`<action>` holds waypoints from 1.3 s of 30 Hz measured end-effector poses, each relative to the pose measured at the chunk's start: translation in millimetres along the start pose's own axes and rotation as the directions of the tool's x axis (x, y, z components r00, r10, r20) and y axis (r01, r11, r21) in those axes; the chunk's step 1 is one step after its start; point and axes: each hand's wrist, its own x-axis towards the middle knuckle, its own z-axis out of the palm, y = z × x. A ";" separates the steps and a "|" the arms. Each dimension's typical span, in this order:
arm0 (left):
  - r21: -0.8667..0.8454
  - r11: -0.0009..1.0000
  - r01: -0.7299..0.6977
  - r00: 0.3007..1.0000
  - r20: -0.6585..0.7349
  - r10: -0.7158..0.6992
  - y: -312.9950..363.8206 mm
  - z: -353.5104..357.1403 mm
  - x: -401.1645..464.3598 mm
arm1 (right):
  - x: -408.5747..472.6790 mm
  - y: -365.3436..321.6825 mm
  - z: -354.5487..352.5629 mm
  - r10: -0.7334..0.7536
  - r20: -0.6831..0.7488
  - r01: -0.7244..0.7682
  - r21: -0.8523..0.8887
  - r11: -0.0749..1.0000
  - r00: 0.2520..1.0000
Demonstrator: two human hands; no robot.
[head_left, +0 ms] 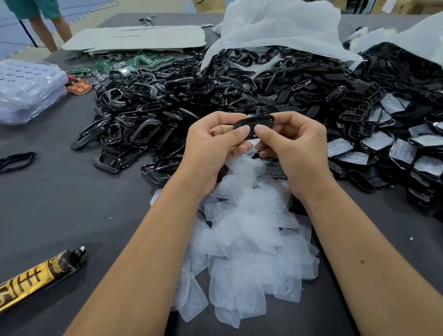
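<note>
Above the dark table (pixel 41 215), over a heap of clear film pieces (pixel 247 243), both hands meet on one black plastic shell (pixel 254 122), held level in the air. Left hand (pixel 212 144) pinches its left end, thumb on the near edge, fingers curled; right hand (pixel 295 146) grips the right end likewise, fingers folded underneath. Behind: a pile of black frames (pixel 148 119); to the left, a gold-and-brown tube (pixel 16 285).
</note>
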 end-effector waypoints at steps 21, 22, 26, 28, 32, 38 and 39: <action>0.245 0.953 -0.179 0.967 -0.135 0.216 -0.4 -4.9 0.5 | 0.7 4.1 2.4 -0.247 0.043 0.236 -0.493 0.837 0.968; 0.227 0.957 -0.182 0.960 -0.171 0.223 1.1 -6.7 1.0 | 0.2 2.1 1.2 -0.229 0.122 0.259 -0.493 0.831 0.966; 0.184 0.967 -0.174 0.932 -0.287 0.222 4.6 -12.4 2.5 | -1.8 -9.5 -3.8 0.018 0.507 0.309 -0.553 0.774 0.862; 0.175 0.970 -0.168 0.928 -0.304 0.216 5.0 -11.7 2.6 | -0.7 -12.1 -4.7 0.098 0.568 0.324 -0.594 0.737 0.817; 0.189 0.965 -0.180 0.930 -0.287 0.229 5.0 -7.6 1.6 | 2.0 -6.7 -5.1 0.155 0.567 0.279 -0.603 0.747 0.809; 0.189 0.963 -0.193 0.925 -0.292 0.243 4.6 -5.7 2.4 | 4.2 5.3 -9.2 -0.009 0.355 0.127 -0.310 0.942 0.935; 0.184 0.963 -0.198 0.922 -0.298 0.247 4.8 -5.6 2.6 | 5.3 6.1 -8.5 -0.026 0.321 0.141 -0.342 0.929 0.947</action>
